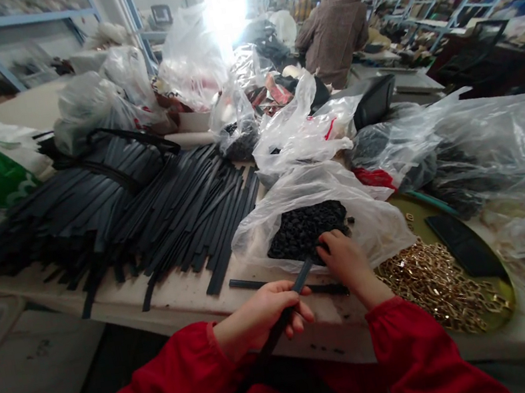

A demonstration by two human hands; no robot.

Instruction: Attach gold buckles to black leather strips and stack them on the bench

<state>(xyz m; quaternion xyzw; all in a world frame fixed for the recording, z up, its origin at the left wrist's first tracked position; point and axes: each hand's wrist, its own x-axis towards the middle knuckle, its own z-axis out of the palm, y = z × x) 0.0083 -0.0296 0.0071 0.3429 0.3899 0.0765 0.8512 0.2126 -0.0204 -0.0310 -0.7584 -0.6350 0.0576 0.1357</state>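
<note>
My left hand [276,306] is closed around a flat black strap [301,275], which runs from my lap up toward the bag. The strap's far end reaches close to the bent fingers of my right hand [345,260]. Those fingers are drawn together at the near edge of a heap of small black pieces [306,229]; whatever is between them is hidden. The heap lies in an opened clear plastic bag [379,226]. Behind my left hand, another black strap [247,284] lies flat across the table.
Bundles of black straps [178,211] cover the table's left side. To the right, a yellow-green tray [506,296] holds many gold-coloured metal buckles [430,282] and a black flat object [467,245]. Filled plastic bags [301,128] crowd the back. A person [334,35] stands beyond.
</note>
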